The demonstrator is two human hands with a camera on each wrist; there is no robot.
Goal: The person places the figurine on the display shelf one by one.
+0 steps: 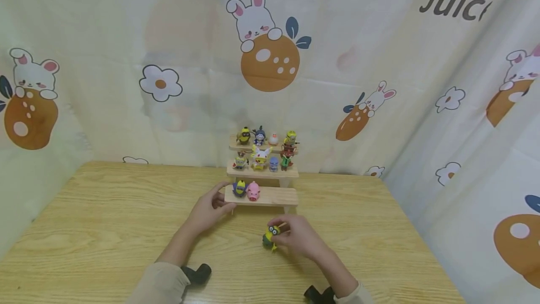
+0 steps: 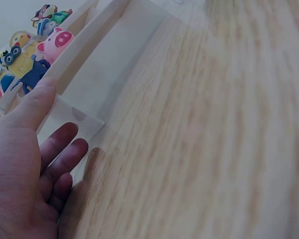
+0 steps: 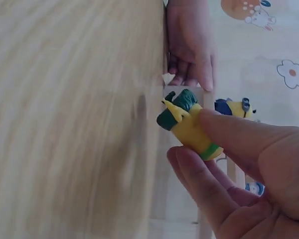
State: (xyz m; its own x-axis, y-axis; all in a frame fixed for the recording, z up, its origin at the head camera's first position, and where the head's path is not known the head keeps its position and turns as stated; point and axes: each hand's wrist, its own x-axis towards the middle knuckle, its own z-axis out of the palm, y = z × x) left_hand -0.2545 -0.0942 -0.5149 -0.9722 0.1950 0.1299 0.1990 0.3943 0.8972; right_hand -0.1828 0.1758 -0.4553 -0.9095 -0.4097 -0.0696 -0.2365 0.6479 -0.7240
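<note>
Between thumb and fingertips, my right hand [image 1: 298, 237] pinches a yellow and green Minion figurine [image 1: 270, 237] in front of a three-step wooden display stand [image 1: 276, 196]. In the right wrist view the Minion figurine [image 3: 189, 124] lies sideways, with its dark green feet away from the palm. My left hand [image 1: 209, 210] holds the left end of the stand's lowest step. Its thumb [image 2: 42, 94] lies along the step's edge, and the other fingers curl below. On that step, a blue-clad Minion figurine [image 1: 240, 188] stands beside a pink pig figurine [image 1: 253, 191], both at the left.
Several small figurines line the upper steps, among them a white duck [image 1: 273, 139] and a fox in green [image 1: 287, 157]. The stand is on a wood-grain table [image 1: 126, 229]. Behind it hangs a curtain [image 1: 202, 36] printed with rabbits and fruit.
</note>
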